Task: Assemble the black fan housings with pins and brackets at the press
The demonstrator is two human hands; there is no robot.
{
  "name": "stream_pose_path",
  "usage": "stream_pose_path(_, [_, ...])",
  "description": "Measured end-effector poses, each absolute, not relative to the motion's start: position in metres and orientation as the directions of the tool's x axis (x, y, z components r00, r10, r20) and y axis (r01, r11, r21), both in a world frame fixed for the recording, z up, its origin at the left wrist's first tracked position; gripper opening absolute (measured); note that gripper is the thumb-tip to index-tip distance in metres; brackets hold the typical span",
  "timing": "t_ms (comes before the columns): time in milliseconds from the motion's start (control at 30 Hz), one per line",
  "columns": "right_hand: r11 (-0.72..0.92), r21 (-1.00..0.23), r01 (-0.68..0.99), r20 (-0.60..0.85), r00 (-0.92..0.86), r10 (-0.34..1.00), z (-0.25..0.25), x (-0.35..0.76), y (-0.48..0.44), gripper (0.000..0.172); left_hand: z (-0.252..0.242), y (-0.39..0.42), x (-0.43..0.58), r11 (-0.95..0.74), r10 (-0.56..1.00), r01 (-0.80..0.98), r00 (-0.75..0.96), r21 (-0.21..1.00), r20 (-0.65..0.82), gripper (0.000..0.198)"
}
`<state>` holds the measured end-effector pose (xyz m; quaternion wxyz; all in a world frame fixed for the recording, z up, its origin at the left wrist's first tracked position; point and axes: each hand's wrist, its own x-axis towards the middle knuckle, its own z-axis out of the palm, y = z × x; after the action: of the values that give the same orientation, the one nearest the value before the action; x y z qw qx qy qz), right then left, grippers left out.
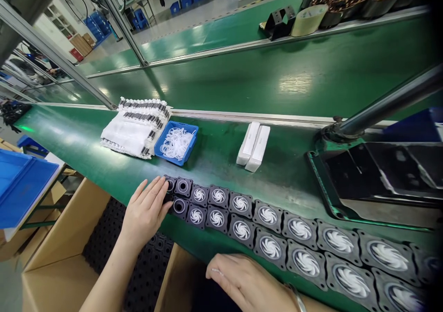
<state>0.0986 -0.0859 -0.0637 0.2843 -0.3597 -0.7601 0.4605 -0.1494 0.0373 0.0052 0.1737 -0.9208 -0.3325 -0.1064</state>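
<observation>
Two rows of black square housings [238, 217] run along the front of the green bench, most with a white spiral-bladed disc in the middle. At the left end, a few housings [182, 187] show a round opening without the white disc. My left hand [147, 210] lies against this end with its fingers stretched out and thumb apart, the fingertips touching the leftmost housing [169, 184] and partly covering it. My right hand [238, 277] hovers by the bench's front edge, below the rows, fingers curled. A small white sliver shows at its fingertips; what it is, I cannot tell.
A blue tray [195, 141] of white rings stands beside a stack of white wired parts [128, 129]. Two white boxes [254, 146] lie mid-bench. A metal post and black fixture [377, 173] stand right. Below left, a carton [58, 275] holds black housings.
</observation>
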Motion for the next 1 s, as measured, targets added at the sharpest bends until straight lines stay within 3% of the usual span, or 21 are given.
stream_pose_path(333, [0.324,-0.898,0.296,0.108,-0.567,0.817,-0.061,0.098,-0.084,0.045,-0.004,0.035,-0.155,-0.721,0.631,0.667,0.744,-0.187,0.220,0.053])
stream_pose_path(700, [0.311,-0.904,0.295,0.088,-0.581,0.809,-0.062,0.098,-0.084,0.045,-0.010,0.042,-0.155,-0.687,0.709,0.726,0.661,0.027,0.248,0.058])
stream_pose_path(1000, [0.305,-0.908,0.287,0.091,-0.575,0.813,-0.059,0.098,-0.082,0.046,-0.006,0.052,-0.156,-0.750,0.648,0.661,0.735,-0.001,0.201,0.062])
